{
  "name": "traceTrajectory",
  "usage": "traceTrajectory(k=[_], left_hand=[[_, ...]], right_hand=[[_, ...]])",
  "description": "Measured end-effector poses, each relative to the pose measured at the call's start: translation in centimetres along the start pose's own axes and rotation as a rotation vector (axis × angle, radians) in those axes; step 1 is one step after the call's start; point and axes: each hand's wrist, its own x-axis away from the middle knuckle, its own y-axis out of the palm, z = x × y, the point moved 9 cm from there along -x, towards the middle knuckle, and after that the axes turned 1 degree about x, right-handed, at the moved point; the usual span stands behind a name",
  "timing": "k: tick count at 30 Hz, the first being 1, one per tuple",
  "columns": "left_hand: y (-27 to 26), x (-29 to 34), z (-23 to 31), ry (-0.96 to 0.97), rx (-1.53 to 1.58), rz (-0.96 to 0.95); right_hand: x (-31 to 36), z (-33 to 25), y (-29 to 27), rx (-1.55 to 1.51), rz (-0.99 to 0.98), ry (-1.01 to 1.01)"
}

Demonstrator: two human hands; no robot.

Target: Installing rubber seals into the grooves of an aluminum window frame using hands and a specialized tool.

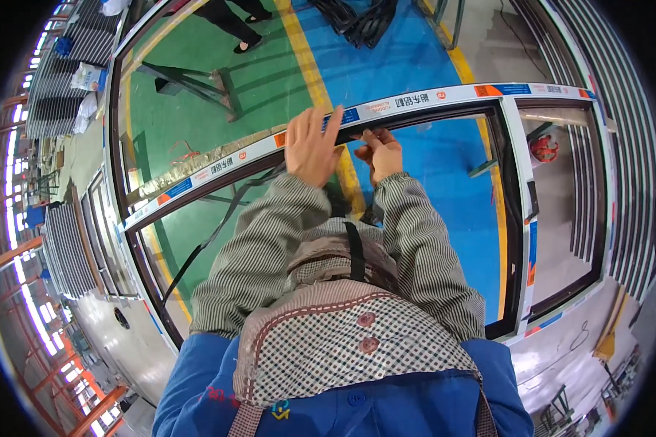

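Observation:
A large white window frame (444,96) with a black inner edge lies flat in front of me, covered in protective film with orange and blue patches. My left hand (310,146) rests flat on its far rail, fingers spread over the top. My right hand (380,151) is just beside it, fingers pinched at the black rubber seal strip (211,233) where it meets the rail's inner edge. The strip hangs loose to the left and trails down inside the frame. My striped sleeves and checked apron fill the lower middle.
The floor under the frame is green and blue with a yellow line (306,51). Another person's legs (233,22) stand at the top. A metal trestle (197,84) sits beyond the frame. More frames are stacked at left (73,247) and right (627,146).

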Motion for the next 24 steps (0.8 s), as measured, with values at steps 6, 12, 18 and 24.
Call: traceTrajectory(k=[6, 12, 18, 24], left_hand=[[6.1, -1.0, -1.4, -0.074, 0.045, -0.279], [5.8, -0.9, -1.4, -0.084, 0.152, -0.276], [4.8, -2.9, 0.6, 0.018, 0.049, -0.029], [5.6, -2.5, 0.4, -0.064, 0.156, -0.114]], right_hand=[[1.3, -2.4, 0.4, 0.22, -0.078, -0.016], [7.1, -12.4, 8.4, 1.778, -0.114, -1.603], [3.3, -11.3, 9.2, 1.955, -0.497, -1.444], [3.5, -11.9, 9.1, 1.899, -0.487, -1.339]])
